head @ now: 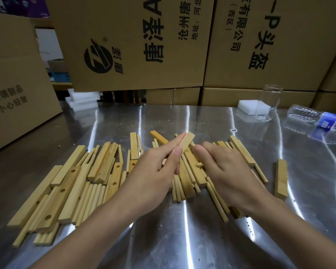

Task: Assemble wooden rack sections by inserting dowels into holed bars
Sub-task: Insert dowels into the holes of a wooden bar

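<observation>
Far left: flat holed bars (68,180) of pale, matte wood with square edges and round drilled holes. Slim round dowels (93,195) are mixed in, all lying on the shiny, scuffed steel table (182,239). The left hand (153,171) pinches a short bar (187,141) between thumb and fingertips, raised over mid-pile. The right hand (229,171) is just beside it, fingers curled down over the sticks; a dowel end seems to show near the thumb, but its grip cannot be told. Likely step: seating a dowel. Hold the bar steady, line the dowel up square to the hole, push straight. A spare bar (280,179) lies apart on the right.
</observation>
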A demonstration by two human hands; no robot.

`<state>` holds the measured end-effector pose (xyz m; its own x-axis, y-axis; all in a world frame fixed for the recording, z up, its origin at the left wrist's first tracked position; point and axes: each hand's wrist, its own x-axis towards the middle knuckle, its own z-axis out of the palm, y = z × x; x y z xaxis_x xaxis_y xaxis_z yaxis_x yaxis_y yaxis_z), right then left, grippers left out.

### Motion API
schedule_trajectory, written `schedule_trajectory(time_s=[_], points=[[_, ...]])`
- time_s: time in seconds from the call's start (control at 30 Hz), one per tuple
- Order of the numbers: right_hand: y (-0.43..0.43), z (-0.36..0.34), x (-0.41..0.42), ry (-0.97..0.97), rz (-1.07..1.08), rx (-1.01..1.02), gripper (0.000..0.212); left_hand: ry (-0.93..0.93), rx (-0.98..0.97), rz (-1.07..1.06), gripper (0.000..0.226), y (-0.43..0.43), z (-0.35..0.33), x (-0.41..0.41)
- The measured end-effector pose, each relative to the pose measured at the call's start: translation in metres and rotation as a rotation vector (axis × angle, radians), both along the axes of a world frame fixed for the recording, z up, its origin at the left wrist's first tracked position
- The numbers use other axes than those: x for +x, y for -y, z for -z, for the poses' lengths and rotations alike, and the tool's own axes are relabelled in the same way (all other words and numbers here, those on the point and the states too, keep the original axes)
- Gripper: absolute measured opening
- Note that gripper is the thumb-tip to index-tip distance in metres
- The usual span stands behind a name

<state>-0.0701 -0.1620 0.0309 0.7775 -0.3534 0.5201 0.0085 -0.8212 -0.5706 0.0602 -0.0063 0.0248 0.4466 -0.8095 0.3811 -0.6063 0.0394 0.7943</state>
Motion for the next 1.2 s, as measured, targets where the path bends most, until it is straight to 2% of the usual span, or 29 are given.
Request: schedule_trajectory(time_s=[0.07,0.17,0.2,0.23,0.27,0.33,0.47,0.53,0.57,0.67,0.83,0.93,1.0,1.07,1.2], points=[[-0.001,0.001,0.0,-0.033,-0.093,0.158,0.053,0.035,0.011,0.004,0.044,-0.001,-0.002,0.002],[-0.002,-0.007,0.0,-0.067,-0.272,0.721,0.052,0.083,0.005,0.006,0.045,-0.003,-0.003,0.007],[-0.002,-0.01,0.001,-0.093,-0.299,0.845,0.051,0.08,-0.003,0.006,0.045,-0.002,-0.003,0.008],[0.0,-0.012,0.0,-0.12,-0.3,0.881,0.05,0.063,-0.007,0.009,0.045,-0.001,-0.002,0.007],[0.002,-0.013,0.0,-0.137,-0.289,0.857,0.049,0.039,-0.009,0.01,0.045,0.0,-0.001,0.007],[0.002,-0.011,-0.002,-0.125,-0.263,0.659,0.048,0.02,-0.001,0.012,0.045,-0.001,-0.002,0.007],[0.001,-0.003,-0.006,-0.044,-0.012,-0.061,0.037,0.016,-0.015,0.022,0.043,-0.001,-0.004,0.012],[-0.002,-0.003,-0.007,-0.101,0.128,-0.283,0.04,-0.025,-0.024,0.012,0.042,0.001,-0.003,0.01],[-0.003,-0.004,-0.006,-0.125,0.161,-0.316,0.042,-0.049,-0.028,0.013,0.042,0.001,-0.002,0.009],[-0.006,-0.002,-0.004,-0.152,0.141,-0.207,0.04,-0.106,-0.045,0.022,0.041,0.002,-0.001,0.01],[-0.019,0.012,0.004,-0.072,0.248,-0.242,0.03,-0.054,-0.018,-0.057,0.051,0.008,0.008,0.004],[-0.02,0.016,0.011,-0.058,0.202,-0.137,0.033,-0.067,-0.021,-0.083,0.054,0.008,0.011,0.0],[-0.014,0.012,0.012,-0.095,0.178,-0.166,0.038,-0.056,-0.02,-0.079,0.055,0.006,0.01,-0.001],[-0.009,0.006,0.011,-0.117,0.131,-0.173,0.04,-0.041,-0.011,-0.065,0.049,0.005,0.008,0.001],[0.001,-0.002,0.01,-0.065,0.026,-0.06,0.045,0.044,0.029,-0.047,0.046,0.002,0.004,0.003]])
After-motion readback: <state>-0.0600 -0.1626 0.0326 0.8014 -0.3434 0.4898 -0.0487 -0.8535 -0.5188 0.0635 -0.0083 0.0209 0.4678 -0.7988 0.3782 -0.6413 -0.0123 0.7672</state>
